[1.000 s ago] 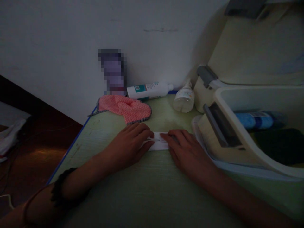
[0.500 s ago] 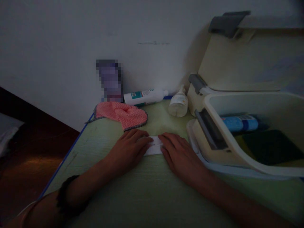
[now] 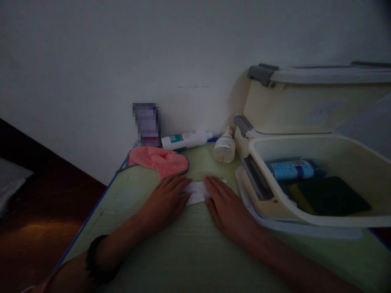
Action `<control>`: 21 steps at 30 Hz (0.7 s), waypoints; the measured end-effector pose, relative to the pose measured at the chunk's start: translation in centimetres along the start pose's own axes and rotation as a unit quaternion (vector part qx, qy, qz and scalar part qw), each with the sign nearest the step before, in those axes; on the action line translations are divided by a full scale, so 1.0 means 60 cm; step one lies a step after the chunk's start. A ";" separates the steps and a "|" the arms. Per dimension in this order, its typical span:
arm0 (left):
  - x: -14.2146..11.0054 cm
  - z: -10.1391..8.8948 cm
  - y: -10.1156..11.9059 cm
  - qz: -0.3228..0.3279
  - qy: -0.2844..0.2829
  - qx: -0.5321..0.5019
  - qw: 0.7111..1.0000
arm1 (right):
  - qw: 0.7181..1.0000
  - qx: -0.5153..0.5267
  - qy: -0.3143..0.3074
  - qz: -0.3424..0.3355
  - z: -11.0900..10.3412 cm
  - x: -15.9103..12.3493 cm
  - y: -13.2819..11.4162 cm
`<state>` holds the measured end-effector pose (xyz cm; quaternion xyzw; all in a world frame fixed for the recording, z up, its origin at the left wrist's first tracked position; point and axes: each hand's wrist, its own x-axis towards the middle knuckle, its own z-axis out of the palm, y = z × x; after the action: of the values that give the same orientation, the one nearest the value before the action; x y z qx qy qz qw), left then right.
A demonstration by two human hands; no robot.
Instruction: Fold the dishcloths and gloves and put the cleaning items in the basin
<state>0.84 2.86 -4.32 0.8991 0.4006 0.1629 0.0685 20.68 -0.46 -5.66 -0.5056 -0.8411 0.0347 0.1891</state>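
Observation:
A small strip of folded white paper [image 3: 197, 192] lies on the green tabletop, its two ends hidden beneath my fingers. My left hand [image 3: 168, 199] grips its left end, the fingers bent over it and the thumb along the near edge. On the right end sits my right hand [image 3: 227, 205], fingers together and pressed down, thumb at the lower edge. A thin corner of the paper shows past the right fingertips. Just beyond my left hand is a pink textured cloth [image 3: 159, 160] with a dark checked border, bunched in the middle.
A white bottle [image 3: 185, 141] lies along the wall beside a clear pump bottle [image 3: 224, 148]. At right stands a cream bin [image 3: 301, 221], lid [image 3: 293, 108] raised, holding a blue bottle [image 3: 290, 169] and a green-and-yellow sponge [image 3: 332, 196]. A blurred-out phone-shaped object [image 3: 148, 126] leans against the wall.
My view has tilted up, so more of the bin shows. Both hands stay on the paper; their fingers have flattened, and the central crease looks more pressed down.

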 end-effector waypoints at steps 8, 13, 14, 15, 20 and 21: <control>0.002 -0.006 -0.001 -0.026 -0.014 -0.049 0.998 | 0.999 0.017 0.026 -0.011 0.005 -0.001 -0.005; 0.003 -0.001 -0.008 -0.035 -0.003 -0.073 0.997 | 0.999 0.022 0.022 0.012 0.006 0.000 -0.004; 0.003 0.001 -0.010 -0.041 -0.002 -0.077 0.996 | 0.999 0.025 0.024 0.020 0.006 0.000 -0.004; 0.004 0.003 -0.013 -0.047 -0.002 -0.081 0.996 | 0.999 0.026 0.025 0.024 0.005 0.001 -0.004; 0.008 0.002 -0.023 -0.062 -0.028 -0.113 0.991 | 0.999 0.035 0.026 0.031 0.002 0.002 -0.003; 0.009 -0.001 -0.023 -0.060 -0.034 -0.121 0.990 | 0.998 0.041 0.027 0.031 0.001 0.002 -0.003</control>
<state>0.20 4.23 -4.52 0.8638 0.4283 0.1750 0.1996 20.45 -0.41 -5.61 -0.5244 -0.8173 0.0614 0.2308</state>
